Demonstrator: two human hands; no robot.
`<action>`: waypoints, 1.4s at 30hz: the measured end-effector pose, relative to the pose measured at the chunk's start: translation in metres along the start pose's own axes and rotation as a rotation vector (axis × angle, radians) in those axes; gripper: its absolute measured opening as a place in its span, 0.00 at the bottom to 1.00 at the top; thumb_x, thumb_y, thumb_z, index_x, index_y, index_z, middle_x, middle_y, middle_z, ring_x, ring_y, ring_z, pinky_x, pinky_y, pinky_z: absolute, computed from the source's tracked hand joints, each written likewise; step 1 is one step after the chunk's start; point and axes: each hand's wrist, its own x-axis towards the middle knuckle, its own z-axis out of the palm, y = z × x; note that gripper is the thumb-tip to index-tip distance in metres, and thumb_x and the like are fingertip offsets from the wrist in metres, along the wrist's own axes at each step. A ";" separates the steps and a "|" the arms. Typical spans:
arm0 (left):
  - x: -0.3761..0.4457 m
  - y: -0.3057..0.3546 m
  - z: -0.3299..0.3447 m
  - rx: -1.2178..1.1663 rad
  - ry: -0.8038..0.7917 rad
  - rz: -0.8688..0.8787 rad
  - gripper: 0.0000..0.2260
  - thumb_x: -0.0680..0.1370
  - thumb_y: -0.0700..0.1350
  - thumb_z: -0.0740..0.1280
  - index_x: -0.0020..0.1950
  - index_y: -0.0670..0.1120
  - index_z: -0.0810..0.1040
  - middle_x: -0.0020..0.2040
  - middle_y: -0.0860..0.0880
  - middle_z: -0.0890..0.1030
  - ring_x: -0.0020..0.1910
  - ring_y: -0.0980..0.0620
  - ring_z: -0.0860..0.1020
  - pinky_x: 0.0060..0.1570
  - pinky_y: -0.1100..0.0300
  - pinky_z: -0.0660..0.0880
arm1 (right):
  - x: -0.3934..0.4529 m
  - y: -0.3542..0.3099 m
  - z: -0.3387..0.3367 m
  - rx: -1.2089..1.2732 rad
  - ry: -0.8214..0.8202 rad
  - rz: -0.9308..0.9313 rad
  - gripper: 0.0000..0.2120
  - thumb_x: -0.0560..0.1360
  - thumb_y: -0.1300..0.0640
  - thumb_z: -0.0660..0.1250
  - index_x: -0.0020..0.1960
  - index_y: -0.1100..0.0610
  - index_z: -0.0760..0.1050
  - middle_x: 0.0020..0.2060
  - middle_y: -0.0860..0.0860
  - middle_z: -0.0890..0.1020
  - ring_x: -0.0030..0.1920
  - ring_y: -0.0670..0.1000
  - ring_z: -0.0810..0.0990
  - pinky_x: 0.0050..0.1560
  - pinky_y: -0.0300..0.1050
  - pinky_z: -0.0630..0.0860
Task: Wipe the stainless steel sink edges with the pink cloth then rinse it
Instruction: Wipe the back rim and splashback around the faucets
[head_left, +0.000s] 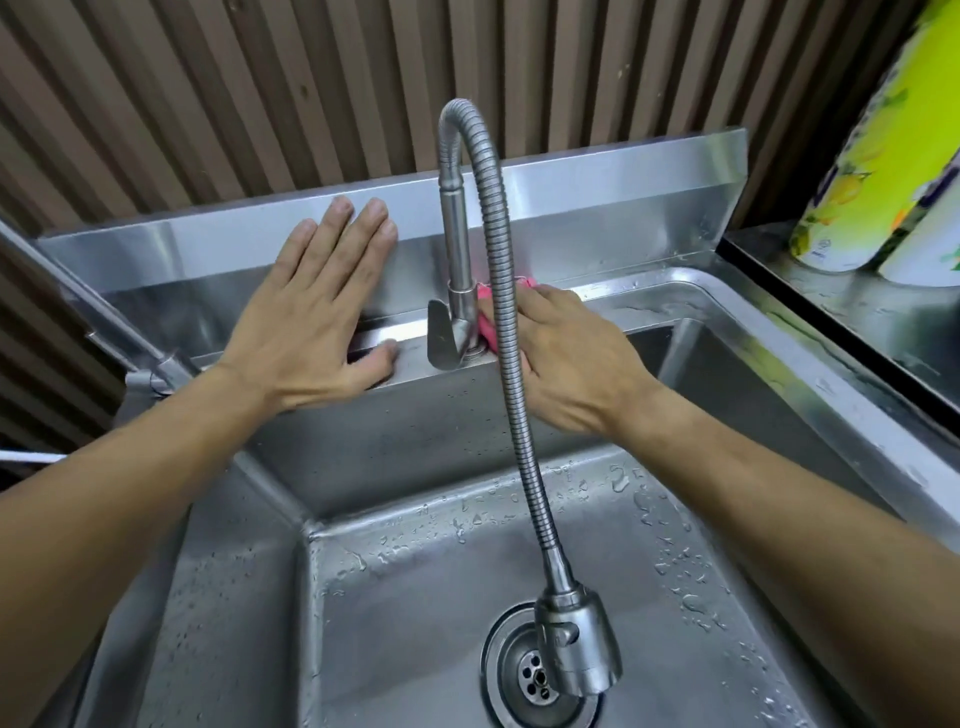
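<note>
Right hand (566, 358) fingers press pink cloth (485, 325) behind faucet base (460, 332); left hand (317, 317) flat, fingers straight on backsplash (597, 200). Sweep rear sink edge (644, 312) slowly, keeping pressure.

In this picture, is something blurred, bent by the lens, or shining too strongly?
Head view: the wide lens bows the sink rim and spreads both forearms; the green package at the right edge is stretched and soft; bright glare lies on the backsplash; the pink cloth is mostly hidden.

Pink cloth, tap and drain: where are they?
cloth (487, 328): head view, pink edge beside the tap base.
tap (451, 322): head view, lower body above the lever.
drain (527, 675): head view, holed strainer centre.
</note>
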 end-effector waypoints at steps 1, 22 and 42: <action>0.000 -0.001 -0.001 -0.007 0.017 -0.002 0.39 0.79 0.57 0.56 0.85 0.41 0.48 0.85 0.42 0.49 0.84 0.42 0.46 0.83 0.45 0.44 | -0.002 0.007 0.000 -0.047 -0.003 0.016 0.27 0.85 0.47 0.44 0.80 0.52 0.64 0.77 0.52 0.71 0.75 0.56 0.68 0.78 0.56 0.63; 0.072 -0.001 0.013 0.066 0.236 0.135 0.24 0.88 0.48 0.54 0.83 0.41 0.60 0.82 0.42 0.63 0.83 0.42 0.55 0.81 0.40 0.50 | -0.013 0.055 -0.004 -0.188 0.088 0.389 0.25 0.87 0.50 0.46 0.78 0.57 0.69 0.69 0.56 0.78 0.66 0.62 0.76 0.70 0.59 0.69; 0.174 -0.003 0.001 0.054 0.113 0.660 0.29 0.85 0.54 0.52 0.83 0.41 0.59 0.83 0.42 0.60 0.82 0.40 0.58 0.82 0.43 0.45 | 0.010 0.002 0.011 -0.135 0.211 0.686 0.25 0.85 0.52 0.53 0.77 0.65 0.64 0.72 0.64 0.72 0.74 0.67 0.67 0.77 0.60 0.60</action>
